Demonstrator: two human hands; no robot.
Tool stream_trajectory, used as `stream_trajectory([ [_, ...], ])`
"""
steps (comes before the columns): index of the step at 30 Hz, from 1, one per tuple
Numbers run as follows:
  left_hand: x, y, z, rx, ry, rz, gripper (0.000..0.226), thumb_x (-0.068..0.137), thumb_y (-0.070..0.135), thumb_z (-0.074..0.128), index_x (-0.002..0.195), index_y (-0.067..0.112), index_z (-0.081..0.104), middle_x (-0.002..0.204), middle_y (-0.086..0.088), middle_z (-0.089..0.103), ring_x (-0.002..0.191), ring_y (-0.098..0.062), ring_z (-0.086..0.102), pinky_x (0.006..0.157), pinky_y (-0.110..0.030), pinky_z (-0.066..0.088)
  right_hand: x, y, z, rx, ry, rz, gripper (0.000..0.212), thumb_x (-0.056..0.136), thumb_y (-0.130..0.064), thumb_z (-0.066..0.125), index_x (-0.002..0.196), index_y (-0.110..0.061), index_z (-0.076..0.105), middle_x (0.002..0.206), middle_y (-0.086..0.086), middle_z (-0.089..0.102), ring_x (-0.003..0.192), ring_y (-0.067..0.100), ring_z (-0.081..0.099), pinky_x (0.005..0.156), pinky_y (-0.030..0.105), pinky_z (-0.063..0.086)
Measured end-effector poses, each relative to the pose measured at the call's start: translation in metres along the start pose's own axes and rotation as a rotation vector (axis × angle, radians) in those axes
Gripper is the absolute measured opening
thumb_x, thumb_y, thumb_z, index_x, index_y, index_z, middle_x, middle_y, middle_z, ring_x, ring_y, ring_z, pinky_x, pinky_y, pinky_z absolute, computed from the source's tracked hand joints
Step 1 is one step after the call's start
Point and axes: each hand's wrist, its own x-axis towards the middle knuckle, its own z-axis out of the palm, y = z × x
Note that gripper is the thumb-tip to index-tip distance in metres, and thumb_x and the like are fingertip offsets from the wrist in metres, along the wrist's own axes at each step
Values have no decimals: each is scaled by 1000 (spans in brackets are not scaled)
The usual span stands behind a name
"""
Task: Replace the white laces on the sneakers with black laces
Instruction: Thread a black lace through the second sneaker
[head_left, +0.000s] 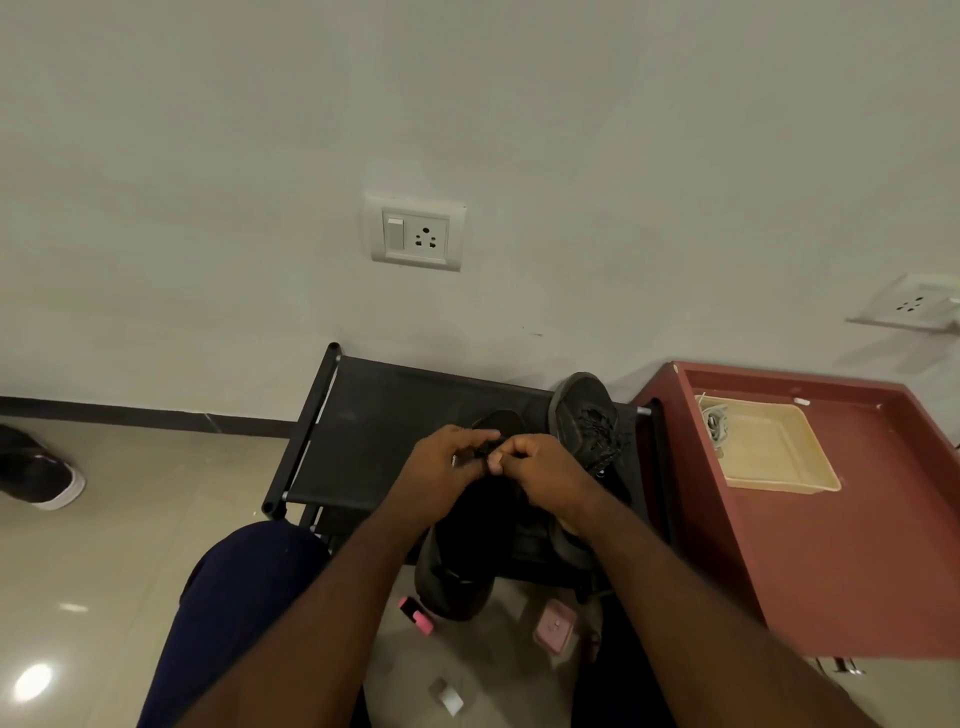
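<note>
Nearest me is a knee (234, 597) in dark blue, and past it a pink thing (415, 616) on the floor. One black sneaker (457, 561) lies on the rack (363, 441), heel toward me. Over it I have the left hand (441, 467) and right hand (540, 467) touching, fingers curled, pinching a black lace (483, 451) between them. The second sneaker (584, 415) stands just right, black-laced. Farther right, a tray (769, 447) on the red table (857, 571) holds pale cord. A socket (415, 234) sits on the wall.
</note>
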Motion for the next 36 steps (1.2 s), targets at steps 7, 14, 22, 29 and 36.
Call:
stream_trajectory([
  [7,16,8,-20,-787,355,-461,24,102,23,54,85,12,68,60,4,56,53,-6,50,51,-21,45,3,3,-7,-225,80,-76,10,94,-19,70,94,-10,75,79,-2,70,69,4,61,66,18,49],
  [14,29,-12,-36,-1133,591,-674,25,103,19,50,82,12,61,69,-4,65,54,-10,62,51,-23,52,-5,25,-3,-403,281,-4,16,99,-23,60,85,-20,68,83,-8,67,80,10,64,78,36,57],
  [22,32,-20,-38,-1146,856,-770,19,102,8,47,88,5,58,79,-13,66,53,-13,64,47,-22,51,-18,27,11,-711,293,242,9,100,-26,55,97,-19,59,94,1,63,86,21,61,69,34,46],
  [29,19,-17,-46,202,453,-575,50,87,-1,51,135,12,47,123,-10,59,109,-28,59,94,-43,48,-31,23,-13,-206,203,16,15,103,-11,50,110,-19,61,86,2,66,74,4,59,63,7,45],
  [36,2,29,1,-62,-94,-89,52,88,15,71,131,19,43,121,4,66,112,-9,61,97,-28,48,-29,-24,-31,-172,115,-220,28,99,-3,56,109,-26,65,98,-4,71,95,3,67,82,14,51],
])
